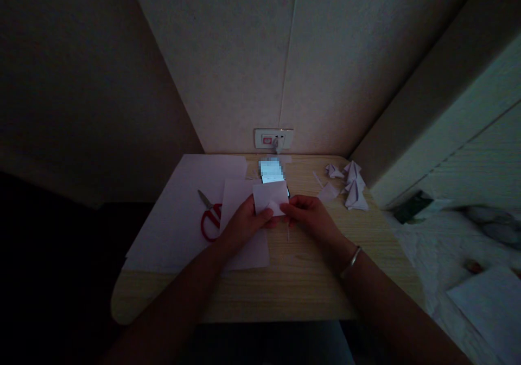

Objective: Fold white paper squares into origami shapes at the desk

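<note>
Both hands hold a small white piece of paper (270, 195) just above the wooden table (301, 278). My left hand (243, 225) pinches its lower left edge, fingers closed on it. My right hand (310, 216) grips the lower right corner, where a small flap is folded up. A metal bangle sits on my right wrist. Under my left hand lies a white sheet (240, 229). A phone with a lit screen (271, 171) lies just behind the held paper.
Red-handled scissors (210, 218) lie on a large white sheet (183, 218) at the left. Several folded paper pieces (353, 187) sit at the table's back right. A wall socket (273, 138) is behind the table. A bed with a paper sheet (484, 300) is at the right.
</note>
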`<act>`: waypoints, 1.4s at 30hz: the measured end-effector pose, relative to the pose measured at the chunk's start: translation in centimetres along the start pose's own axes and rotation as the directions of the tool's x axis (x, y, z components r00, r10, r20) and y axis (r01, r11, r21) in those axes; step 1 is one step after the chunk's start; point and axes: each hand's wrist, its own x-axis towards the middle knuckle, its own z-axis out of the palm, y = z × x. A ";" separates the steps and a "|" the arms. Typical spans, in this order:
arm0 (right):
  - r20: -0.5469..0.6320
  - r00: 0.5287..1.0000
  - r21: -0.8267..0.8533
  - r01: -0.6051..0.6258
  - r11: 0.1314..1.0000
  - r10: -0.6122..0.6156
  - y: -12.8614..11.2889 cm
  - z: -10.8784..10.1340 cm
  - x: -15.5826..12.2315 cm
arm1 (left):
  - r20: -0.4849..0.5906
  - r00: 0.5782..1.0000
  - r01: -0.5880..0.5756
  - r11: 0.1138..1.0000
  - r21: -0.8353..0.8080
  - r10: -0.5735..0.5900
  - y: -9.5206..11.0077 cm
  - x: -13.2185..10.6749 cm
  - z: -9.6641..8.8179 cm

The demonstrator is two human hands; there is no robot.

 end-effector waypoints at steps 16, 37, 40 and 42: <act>0.045 0.994 0.110 -0.105 0.988 0.101 -0.3 0.2 0.0 | -0.026 0.999 0.038 0.999 0.017 -0.038 0.3 0.0 0.2; -0.059 0.993 0.141 -0.092 0.986 0.102 0.0 0.6 0.1 | -0.006 1.000 0.002 0.998 0.065 -0.002 -0.1 -0.2 0.6; -0.039 0.994 0.148 -0.096 0.984 0.103 0.1 0.6 0.1 | 0.000 1.000 0.003 0.999 0.044 -0.003 0.1 -0.3 0.6; -0.032 0.995 0.149 -0.090 0.985 0.096 0.1 0.6 0.1 | 0.008 1.000 0.005 1.000 0.022 -0.005 0.3 -0.3 0.6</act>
